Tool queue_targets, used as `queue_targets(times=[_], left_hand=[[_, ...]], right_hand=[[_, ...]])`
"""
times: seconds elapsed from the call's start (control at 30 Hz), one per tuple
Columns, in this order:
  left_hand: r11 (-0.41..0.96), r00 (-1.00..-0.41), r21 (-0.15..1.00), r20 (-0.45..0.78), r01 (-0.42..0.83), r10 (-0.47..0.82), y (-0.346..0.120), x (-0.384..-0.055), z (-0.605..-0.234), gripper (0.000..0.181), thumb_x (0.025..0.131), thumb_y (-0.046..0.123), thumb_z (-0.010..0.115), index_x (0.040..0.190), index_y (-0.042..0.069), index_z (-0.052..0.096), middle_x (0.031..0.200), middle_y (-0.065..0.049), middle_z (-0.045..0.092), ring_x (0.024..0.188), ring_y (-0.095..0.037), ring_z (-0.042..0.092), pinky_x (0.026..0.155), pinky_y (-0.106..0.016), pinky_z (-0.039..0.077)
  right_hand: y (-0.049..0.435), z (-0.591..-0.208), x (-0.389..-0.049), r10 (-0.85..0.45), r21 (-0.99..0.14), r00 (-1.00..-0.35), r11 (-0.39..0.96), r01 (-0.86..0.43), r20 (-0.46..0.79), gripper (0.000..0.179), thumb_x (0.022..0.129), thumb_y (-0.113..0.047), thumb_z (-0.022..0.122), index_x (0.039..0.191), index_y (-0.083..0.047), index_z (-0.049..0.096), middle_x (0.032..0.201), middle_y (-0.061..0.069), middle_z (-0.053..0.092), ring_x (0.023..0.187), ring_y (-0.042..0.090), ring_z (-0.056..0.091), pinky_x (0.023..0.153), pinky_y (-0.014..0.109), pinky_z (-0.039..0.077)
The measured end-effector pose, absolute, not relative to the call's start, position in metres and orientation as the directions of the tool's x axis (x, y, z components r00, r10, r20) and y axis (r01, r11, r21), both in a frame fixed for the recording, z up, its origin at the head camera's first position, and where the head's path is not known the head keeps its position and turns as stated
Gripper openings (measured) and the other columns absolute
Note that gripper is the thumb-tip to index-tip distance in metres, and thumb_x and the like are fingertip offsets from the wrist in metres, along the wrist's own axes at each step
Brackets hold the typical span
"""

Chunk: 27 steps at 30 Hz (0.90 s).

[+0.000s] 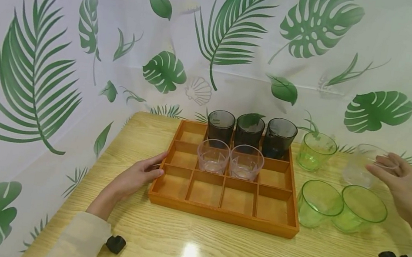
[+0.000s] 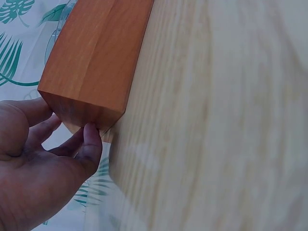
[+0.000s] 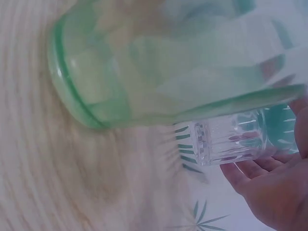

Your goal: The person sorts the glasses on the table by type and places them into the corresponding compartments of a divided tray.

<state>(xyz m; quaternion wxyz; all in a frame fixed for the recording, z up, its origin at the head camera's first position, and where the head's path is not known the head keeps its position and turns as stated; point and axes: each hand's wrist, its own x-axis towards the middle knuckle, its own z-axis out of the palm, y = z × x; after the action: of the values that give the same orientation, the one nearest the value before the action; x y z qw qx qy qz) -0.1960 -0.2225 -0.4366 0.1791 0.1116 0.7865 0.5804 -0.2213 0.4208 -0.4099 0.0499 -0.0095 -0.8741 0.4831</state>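
A wooden divided tray sits mid-table. My left hand grips its left side, thumb and fingers at the edge; the left wrist view shows these fingers against a tray corner. Three dark glasses stand in the back row of compartments. Two clear glasses occupy the middle row. At the right rear, my right hand holds another clear glass, its fingers around the far side. In the right wrist view, a green glass partly covers that clear glass.
Three green glasses stand right of the tray: one at the back, and two in front, the left one close beside the right one. A leaf-patterned cloth hangs behind the wooden table and along its left.
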Motion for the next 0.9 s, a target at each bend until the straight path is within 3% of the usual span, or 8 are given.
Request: queue_targets(times=[0.13, 0.3, 0.43, 0.5, 0.57, 0.7, 0.9], left_hand=[[0.291, -0.910, 0.955, -0.163, -0.049, 0.382, -0.222, -0.196, -0.437, 0.064, 0.110, 0.019, 0.052, 0.167, 0.020, 0.022, 0.171, -0.012, 0.015, 0.155, -0.036, 0.021, 0.122, -0.053, 0.024], [0.292, -0.909, 0.955, -0.167, -0.052, 0.383, -0.222, -0.196, -0.437, 0.064, 0.110, 0.019, 0.052, 0.167, 0.021, 0.021, 0.171, -0.012, 0.015, 0.155, -0.036, 0.021, 0.122, -0.053, 0.024], [0.290, -0.909, 0.956, -0.167, -0.054, 0.383, -0.222, -0.196, -0.437, 0.065, 0.110, 0.019, 0.052, 0.167, 0.020, 0.022, 0.171, -0.014, 0.016, 0.154, -0.037, 0.021, 0.121, -0.054, 0.025], [0.288, -0.909, 0.956, -0.167, -0.054, 0.382, -0.222, -0.195, -0.437, 0.065, 0.110, 0.019, 0.053, 0.167, 0.020, 0.022, 0.171, -0.014, 0.017, 0.154, -0.037, 0.021, 0.121, -0.054, 0.025], [0.288, -0.908, 0.956, -0.164, -0.051, 0.385, -0.222, -0.195, -0.437, 0.065, 0.110, 0.020, 0.053, 0.167, 0.020, 0.021, 0.170, -0.015, 0.017, 0.154, -0.037, 0.021, 0.121, -0.054, 0.025], [0.284, -0.907, 0.957, -0.163, -0.050, 0.388, -0.222, -0.195, -0.436, 0.065, 0.110, 0.020, 0.052, 0.167, 0.020, 0.021, 0.171, -0.015, 0.016, 0.155, -0.036, 0.021, 0.121, -0.054, 0.024], [0.275, -0.905, 0.960, -0.159, -0.049, 0.394, -0.222, -0.195, -0.435, 0.065, 0.110, 0.019, 0.052, 0.167, 0.018, 0.020, 0.171, -0.014, 0.014, 0.155, -0.037, 0.020, 0.122, -0.055, 0.024]], right_hand=[[0.420, -0.403, -0.212, 0.064, -0.875, -0.989, 0.477, -0.087, 0.134, 0.086, 0.107, -0.022, 0.059, 0.167, -0.012, -0.002, 0.131, -0.028, 0.042, 0.123, -0.007, 0.042, 0.116, 0.015, 0.027], [0.416, -0.391, -0.201, 0.094, -0.895, -0.973, 0.420, -0.151, 0.209, 0.083, 0.106, -0.009, 0.059, 0.167, -0.010, 0.003, 0.128, -0.025, 0.046, 0.112, -0.015, 0.047, 0.112, 0.011, 0.029], [0.412, -0.384, -0.195, 0.126, -0.874, -0.961, 0.456, -0.165, 0.247, 0.082, 0.106, -0.008, 0.060, 0.167, -0.009, 0.005, 0.127, -0.028, 0.045, 0.111, -0.015, 0.047, 0.107, 0.007, 0.030], [0.410, -0.381, -0.192, 0.140, -0.897, -0.957, 0.405, -0.179, 0.254, 0.082, 0.105, -0.005, 0.060, 0.166, -0.008, 0.006, 0.127, -0.026, 0.046, 0.110, -0.014, 0.048, 0.104, 0.006, 0.031], [0.408, -0.379, -0.188, 0.154, -0.926, -0.952, 0.316, -0.205, 0.264, 0.076, 0.104, -0.003, 0.061, 0.165, -0.011, 0.016, 0.127, -0.022, 0.048, 0.109, -0.013, 0.051, 0.100, 0.005, 0.035], [0.406, -0.376, -0.184, 0.172, -0.956, -0.943, 0.117, -0.269, 0.286, 0.061, 0.100, 0.005, 0.062, 0.150, -0.018, 0.033, 0.124, -0.014, 0.051, 0.103, -0.009, 0.058, 0.093, 0.003, 0.040], [0.405, -0.374, -0.180, 0.206, -0.945, -0.928, 0.167, -0.280, 0.311, 0.076, 0.101, 0.006, 0.061, 0.163, -0.007, 0.020, 0.123, -0.017, 0.053, 0.105, -0.009, 0.054, 0.103, 0.005, 0.032]])
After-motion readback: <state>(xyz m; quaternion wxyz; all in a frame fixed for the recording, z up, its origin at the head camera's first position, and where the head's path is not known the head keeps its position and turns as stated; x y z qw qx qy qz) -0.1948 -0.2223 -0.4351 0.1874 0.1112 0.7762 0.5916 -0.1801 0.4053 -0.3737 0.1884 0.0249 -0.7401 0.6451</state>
